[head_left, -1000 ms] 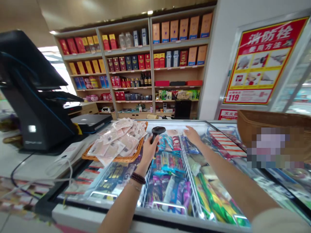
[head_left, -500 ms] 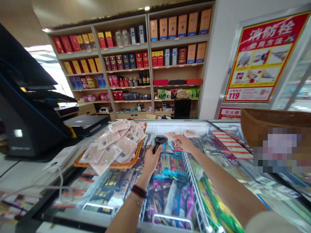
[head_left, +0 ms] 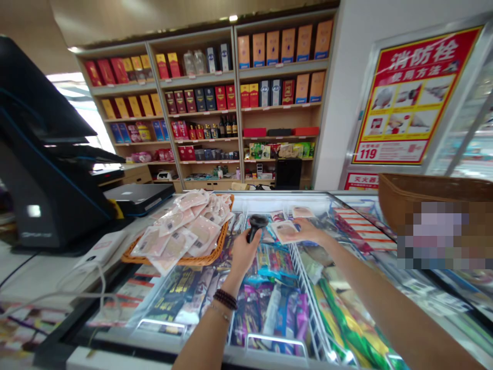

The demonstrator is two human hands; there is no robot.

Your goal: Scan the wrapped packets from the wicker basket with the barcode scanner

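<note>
My left hand [head_left: 243,253] is wrapped round the handle of a black barcode scanner [head_left: 258,222], its head tilted up over the chest freezer. To its right, my right hand [head_left: 309,231] pinches the edge of a flat, pinkish clear packet [head_left: 283,229] with a white label. The packet is just beside the scanner head. Behind my right hand, a similar packet [head_left: 302,211] lies at the far part of the freezer top. An orange wicker basket [head_left: 222,241] on the left is heaped with the same kind of packets [head_left: 181,226].
Under the glass, white wire baskets [head_left: 302,277] hold colourful wrapped ice creams [head_left: 275,262]. At the left are a black point-of-sale terminal [head_left: 50,205], a flat black device [head_left: 140,196] and a white cable [head_left: 102,288]. A brown basket [head_left: 400,205] stands right. Shelves [head_left: 200,113] of boxes line the back.
My right hand has drawn the packet nearer and tilted it so its label faces up beside the scanner. The scanner in my left hand has shifted slightly right.
</note>
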